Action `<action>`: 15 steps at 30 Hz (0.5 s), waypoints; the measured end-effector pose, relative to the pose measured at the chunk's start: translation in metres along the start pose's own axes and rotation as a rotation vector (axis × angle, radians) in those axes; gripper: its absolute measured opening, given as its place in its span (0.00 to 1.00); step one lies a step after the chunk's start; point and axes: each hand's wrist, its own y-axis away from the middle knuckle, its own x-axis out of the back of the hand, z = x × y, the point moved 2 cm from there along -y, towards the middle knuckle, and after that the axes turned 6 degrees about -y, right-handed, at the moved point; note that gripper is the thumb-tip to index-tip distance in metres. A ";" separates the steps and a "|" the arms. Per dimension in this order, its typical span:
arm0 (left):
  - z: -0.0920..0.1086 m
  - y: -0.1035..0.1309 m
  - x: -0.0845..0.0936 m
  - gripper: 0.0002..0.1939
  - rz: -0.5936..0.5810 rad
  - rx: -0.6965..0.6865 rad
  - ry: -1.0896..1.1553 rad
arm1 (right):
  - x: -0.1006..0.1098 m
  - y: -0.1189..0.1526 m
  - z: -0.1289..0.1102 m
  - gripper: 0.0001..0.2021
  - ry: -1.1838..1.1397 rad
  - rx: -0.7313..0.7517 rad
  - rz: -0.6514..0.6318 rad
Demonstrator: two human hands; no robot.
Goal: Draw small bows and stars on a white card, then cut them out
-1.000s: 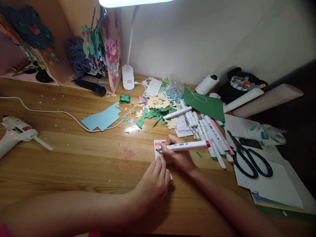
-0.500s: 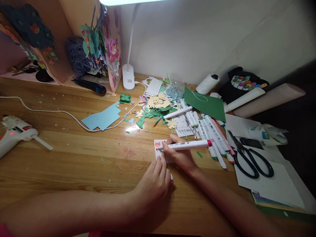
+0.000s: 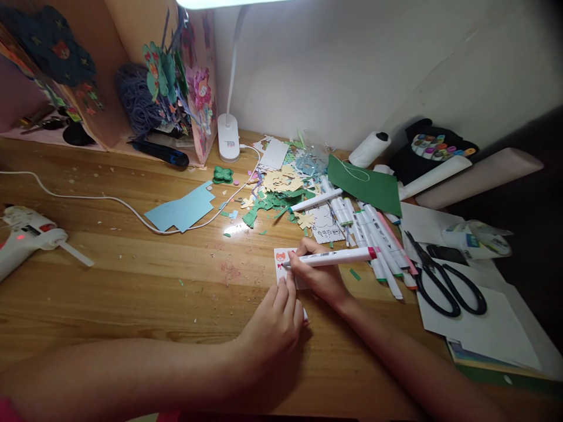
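Colouring of a small white card [image 3: 279, 279] on a wooden desk [image 3: 127, 305], the card lying flat just below the middle of the frame, mostly under both hands. Right hand [image 3: 319, 276]: fingers closed around a white marker [image 3: 338, 258] with a red end, held low on the barrel near its nib; the nib points at the card beside a red bow [image 3: 280, 266], though contact with the surface cannot be made out. Left hand [image 3: 278, 313]: fingers bent and close together, tips resting on the lower part of the card as if to steady it; whether the palm closes on anything cannot be told. A small red-and-white piece [image 3: 306, 317] shows at this hand's edge.

Progress, as far as visible: at the card's upper left, an orange animal face [image 3: 280, 257] and the bow beneath it both carry colour, and a further touch of red shows by the right fingers. The strip below the bow appears white; the right portion is covered, so how much lacks colour there cannot be judged. Right of centre, above the hands, a second card [image 3: 325, 227] bears black outlines with no evident colour, near paper scraps [image 3: 281, 183] and loose markers [image 3: 373, 239]
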 end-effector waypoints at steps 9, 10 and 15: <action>-0.001 -0.001 0.002 0.16 -0.010 0.000 0.009 | 0.000 0.000 0.000 0.15 0.011 0.002 -0.006; -0.001 -0.001 0.001 0.16 -0.012 -0.004 0.009 | 0.000 0.000 -0.001 0.15 0.009 0.002 -0.005; 0.000 0.000 0.000 0.15 -0.014 -0.010 0.013 | 0.001 0.000 -0.001 0.15 0.006 0.011 -0.009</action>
